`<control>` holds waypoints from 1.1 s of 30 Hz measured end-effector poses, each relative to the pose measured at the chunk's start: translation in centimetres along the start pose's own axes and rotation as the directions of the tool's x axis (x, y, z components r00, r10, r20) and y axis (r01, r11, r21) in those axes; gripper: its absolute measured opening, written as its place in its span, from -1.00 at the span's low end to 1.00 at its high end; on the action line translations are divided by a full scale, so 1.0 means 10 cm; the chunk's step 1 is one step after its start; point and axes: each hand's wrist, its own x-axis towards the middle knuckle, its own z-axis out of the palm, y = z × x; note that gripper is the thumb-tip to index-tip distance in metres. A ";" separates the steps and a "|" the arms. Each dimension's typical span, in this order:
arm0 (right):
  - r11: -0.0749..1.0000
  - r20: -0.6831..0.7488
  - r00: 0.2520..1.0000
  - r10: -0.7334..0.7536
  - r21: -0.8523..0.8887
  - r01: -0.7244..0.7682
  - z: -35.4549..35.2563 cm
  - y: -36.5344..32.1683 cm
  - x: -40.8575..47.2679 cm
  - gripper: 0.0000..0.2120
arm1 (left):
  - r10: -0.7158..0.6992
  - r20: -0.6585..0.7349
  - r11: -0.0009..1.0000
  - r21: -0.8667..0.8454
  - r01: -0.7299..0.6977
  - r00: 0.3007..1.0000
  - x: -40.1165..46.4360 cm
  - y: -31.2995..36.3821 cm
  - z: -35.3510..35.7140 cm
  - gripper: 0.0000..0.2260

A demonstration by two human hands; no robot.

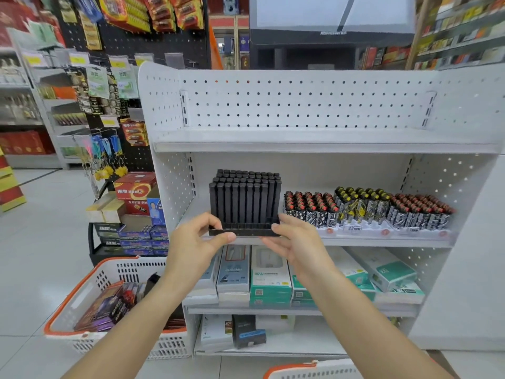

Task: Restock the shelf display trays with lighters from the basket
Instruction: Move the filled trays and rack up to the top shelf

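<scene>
Presently you hold the black display tray (245,231) by its front lip at the near edge of the middle shelf (382,241), left of the three patterned lighter trays (366,214). Your left hand (196,239) pinches the left front corner, thumb laid along the lip; your right hand (289,239) curls its fingers round the right corner. The tray looks full of tall black lighters (244,195). Judged step: seating this tray. Next, slide it squarely back, level, beside its neighbours. The basket (90,280), low left on the floor, holds further stock.
</scene>
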 end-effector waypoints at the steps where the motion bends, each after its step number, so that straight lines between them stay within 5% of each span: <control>1: 1.000 0.007 1.000 -0.018 0.002 0.018 -0.04 -0.04 -0.08 -0.50 | 0.003 -0.004 1.000 -0.006 -0.003 1.000 -0.05 0.08 0.00 -0.78; 17: 0.857 0.091 0.922 -0.376 -0.345 0.383 -0.15 -1.38 -0.78 -0.74 | 0.157 -0.051 0.984 -0.073 -0.160 0.986 0.24 1.44 -0.28 -0.78; 23: 0.869 0.087 0.945 -0.316 -0.374 0.325 0.11 -1.89 -0.21 -0.92 | 0.179 0.017 0.984 -0.015 -0.179 0.984 1.00 1.63 -0.39 -0.75; 33: 0.819 0.124 0.990 -0.072 -0.558 0.129 0.36 -2.28 1.08 -0.85 | -0.014 0.250 0.994 0.105 -0.012 0.968 2.08 1.16 -0.25 -0.85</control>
